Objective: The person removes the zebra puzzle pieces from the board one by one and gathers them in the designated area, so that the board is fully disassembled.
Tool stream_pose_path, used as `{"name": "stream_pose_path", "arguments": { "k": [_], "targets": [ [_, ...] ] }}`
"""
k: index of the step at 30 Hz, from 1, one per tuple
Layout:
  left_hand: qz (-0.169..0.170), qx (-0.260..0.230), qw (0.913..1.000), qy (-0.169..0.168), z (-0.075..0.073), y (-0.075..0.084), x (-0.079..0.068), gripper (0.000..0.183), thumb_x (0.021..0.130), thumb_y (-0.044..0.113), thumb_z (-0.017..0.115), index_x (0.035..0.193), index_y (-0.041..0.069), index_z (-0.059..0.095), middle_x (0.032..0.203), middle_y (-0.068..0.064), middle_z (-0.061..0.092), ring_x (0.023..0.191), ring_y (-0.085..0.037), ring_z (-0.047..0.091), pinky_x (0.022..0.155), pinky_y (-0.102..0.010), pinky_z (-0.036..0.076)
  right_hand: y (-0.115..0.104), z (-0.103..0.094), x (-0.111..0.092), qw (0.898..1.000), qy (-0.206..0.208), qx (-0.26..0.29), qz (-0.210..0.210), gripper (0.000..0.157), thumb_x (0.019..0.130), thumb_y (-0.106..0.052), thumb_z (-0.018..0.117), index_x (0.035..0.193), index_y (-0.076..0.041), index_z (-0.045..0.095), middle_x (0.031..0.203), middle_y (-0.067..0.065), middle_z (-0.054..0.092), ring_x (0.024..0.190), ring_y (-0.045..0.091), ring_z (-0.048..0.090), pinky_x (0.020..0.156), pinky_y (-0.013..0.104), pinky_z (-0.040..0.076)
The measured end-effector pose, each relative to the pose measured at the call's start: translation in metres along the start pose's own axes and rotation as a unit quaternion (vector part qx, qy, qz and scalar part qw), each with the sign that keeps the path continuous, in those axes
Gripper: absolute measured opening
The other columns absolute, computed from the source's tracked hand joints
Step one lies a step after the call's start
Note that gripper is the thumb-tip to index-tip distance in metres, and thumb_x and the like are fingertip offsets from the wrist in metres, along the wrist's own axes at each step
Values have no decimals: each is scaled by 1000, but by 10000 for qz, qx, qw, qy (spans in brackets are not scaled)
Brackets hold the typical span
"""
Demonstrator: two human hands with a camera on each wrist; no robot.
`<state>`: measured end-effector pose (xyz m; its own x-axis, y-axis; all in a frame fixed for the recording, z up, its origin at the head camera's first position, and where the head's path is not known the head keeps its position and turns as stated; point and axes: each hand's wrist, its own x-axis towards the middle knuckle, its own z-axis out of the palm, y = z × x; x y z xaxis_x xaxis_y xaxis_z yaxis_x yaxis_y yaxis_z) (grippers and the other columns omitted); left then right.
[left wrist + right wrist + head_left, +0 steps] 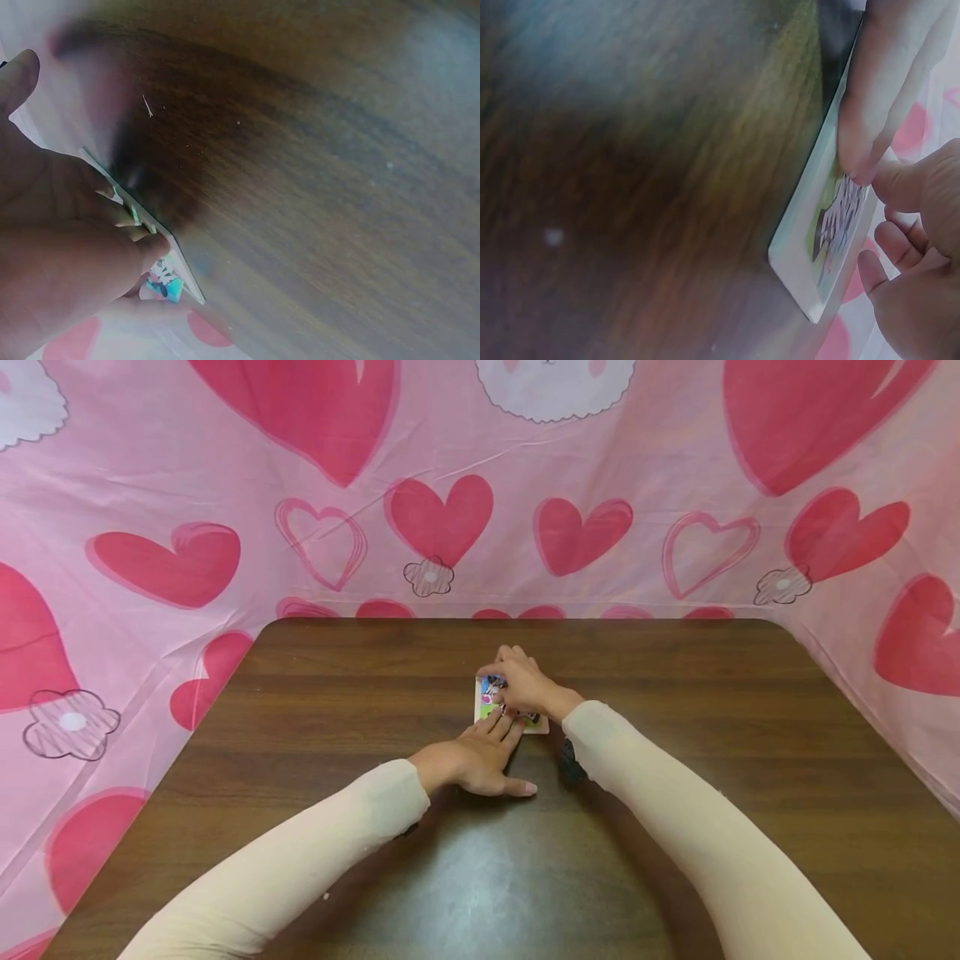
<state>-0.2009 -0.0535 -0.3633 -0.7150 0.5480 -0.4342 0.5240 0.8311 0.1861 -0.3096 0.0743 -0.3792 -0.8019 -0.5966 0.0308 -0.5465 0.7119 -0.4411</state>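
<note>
A small flat picture board (480, 693) with a pale border and bright printed figures lies at the table's middle, partly hidden under both hands. My left hand (486, 760) rests on its near part, fingers straight and thumb spread to the right over the table. The left fingers (859, 97) press on the printed face in the right wrist view. My right hand (521, 681) reaches over the far part with bent fingers. Its thumb (900, 184) is right at the left fingertips, and its other fingers are curled near the far edge. I cannot tell whether it pinches anything.
The dark brown wooden table (337, 693) spreads around the board. A pink cloth (510, 460) printed with hearts hangs behind and along the sides. A dark device (572, 762) shows under the right sleeve. Tiny pale specks dot the tabletop.
</note>
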Motion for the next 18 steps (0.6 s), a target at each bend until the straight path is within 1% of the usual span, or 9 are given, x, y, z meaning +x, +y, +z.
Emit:
{"name": "stream_pose_path", "arguments": {
  "k": [5, 10, 14, 18],
  "targets": [
    [9, 3, 10000, 5, 0, 0, 1, 99, 89, 70, 42, 155, 10, -2, 161, -9, -10, 146, -27, -13, 118, -42, 6, 2, 0, -2, 9999, 38, -164, -20, 41, 86, -8, 71, 127, -9, 64, 104, 7, 48, 95, 23, 34, 81, 37, 26],
    [-26, 35, 10000, -67, 0, 1, 1, 98, 90, 70, 40, 155, 10, -4, 160, -8, -13, 146, -26, -16, 118, -41, 4, 3, -1, -3, 9992, 83, -378, -125, 40, 87, -9, 71, 127, -7, 64, 104, 7, 50, 94, 23, 36, 80, 37, 28],
    [-40, 31, 10000, -40, 1, 1, 2, 97, 90, 69, 41, 155, 11, -2, 160, -8, -14, 146, -26, -14, 118, -41, 5, 6, -5, -7, 9991, 190, -378, -94, 40, 88, -11, 70, 127, -5, 63, 102, 8, 51, 93, 24, 38, 80, 38, 30],
    [-46, 19, 10000, 67, 1, 1, 1, 97, 89, 69, 43, 156, 11, 3, 161, -8, -10, 147, -27, -10, 118, -41, 7, 14, -13, -13, 9991, 341, -246, 5, 40, 88, -11, 70, 127, -4, 63, 101, 11, 52, 93, 26, 39, 78, 39, 32]
  ]
}}
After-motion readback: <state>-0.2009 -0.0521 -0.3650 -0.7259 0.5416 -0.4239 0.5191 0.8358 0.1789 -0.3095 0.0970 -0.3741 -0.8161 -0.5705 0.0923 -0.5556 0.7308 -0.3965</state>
